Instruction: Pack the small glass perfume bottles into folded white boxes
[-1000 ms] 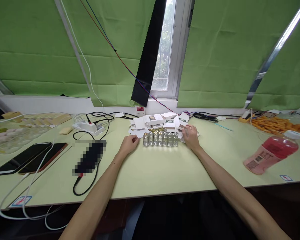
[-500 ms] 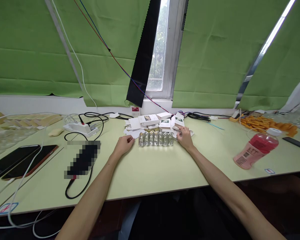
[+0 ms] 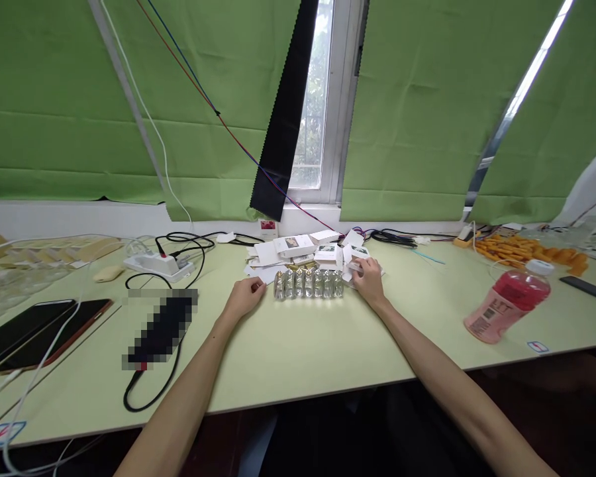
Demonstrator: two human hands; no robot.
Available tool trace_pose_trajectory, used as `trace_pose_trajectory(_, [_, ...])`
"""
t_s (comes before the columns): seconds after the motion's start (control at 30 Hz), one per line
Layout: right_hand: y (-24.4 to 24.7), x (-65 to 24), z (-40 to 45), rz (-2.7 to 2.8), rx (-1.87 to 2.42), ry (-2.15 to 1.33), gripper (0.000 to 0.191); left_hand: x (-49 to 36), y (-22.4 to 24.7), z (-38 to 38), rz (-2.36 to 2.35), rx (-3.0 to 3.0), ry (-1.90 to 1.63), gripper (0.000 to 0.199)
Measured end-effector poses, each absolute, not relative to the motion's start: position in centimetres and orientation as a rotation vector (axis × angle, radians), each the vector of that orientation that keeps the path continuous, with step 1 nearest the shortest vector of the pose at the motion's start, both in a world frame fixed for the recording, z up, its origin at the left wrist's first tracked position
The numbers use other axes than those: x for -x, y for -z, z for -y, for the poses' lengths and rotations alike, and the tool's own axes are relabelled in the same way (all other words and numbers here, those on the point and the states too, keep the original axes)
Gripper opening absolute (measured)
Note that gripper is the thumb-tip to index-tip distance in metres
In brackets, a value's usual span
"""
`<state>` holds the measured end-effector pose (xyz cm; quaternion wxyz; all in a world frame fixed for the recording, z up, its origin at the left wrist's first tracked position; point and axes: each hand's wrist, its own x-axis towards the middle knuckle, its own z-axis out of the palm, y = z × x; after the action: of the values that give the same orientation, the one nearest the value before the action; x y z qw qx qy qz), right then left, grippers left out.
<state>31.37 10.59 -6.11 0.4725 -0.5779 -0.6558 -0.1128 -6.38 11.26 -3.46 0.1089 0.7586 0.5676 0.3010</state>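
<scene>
A row of several small clear glass bottles (image 3: 308,283) with golden parts stands mid-table. Left of the row, my left hand (image 3: 245,297) rests on the table with its fingers curled in, apart from the bottles; nothing shows in it. At the row's right end, my right hand (image 3: 369,283) has its thumb and fingers closed on the near edge of a small white printed box (image 3: 356,252). The fingers partly cover this box. Behind the bottles lies a loose heap of flattened and folded white cartons (image 3: 294,246).
A bottle of pink drink (image 3: 507,301) leans at the right, with orange pieces (image 3: 521,248) behind it. On the left are a power strip (image 3: 159,264), two dark phones or tablets (image 3: 27,331), a blurred-out dark device (image 3: 163,324) and cables. Green blinds (image 3: 427,119) hang behind.
The small white box at my right hand has tipped lower toward me, and my fingers have closed on it. The left hand stays put. The view has shifted slightly.
</scene>
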Motion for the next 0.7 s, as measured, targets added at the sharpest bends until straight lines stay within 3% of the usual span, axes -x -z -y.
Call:
trace_pose_trajectory(0.47, [6.02,-31.10,-10.57,1.499,1.272,0.408,0.020,6.42,3.43,-11.25,-1.650,-2.246,-0.911,0.030])
trace_pose_trajectory(0.7, [5.66,-30.81,-10.46,1.391,1.122,0.543,0.009,6.28,3.20,-10.98,-1.621,-2.249,-0.988,0.029])
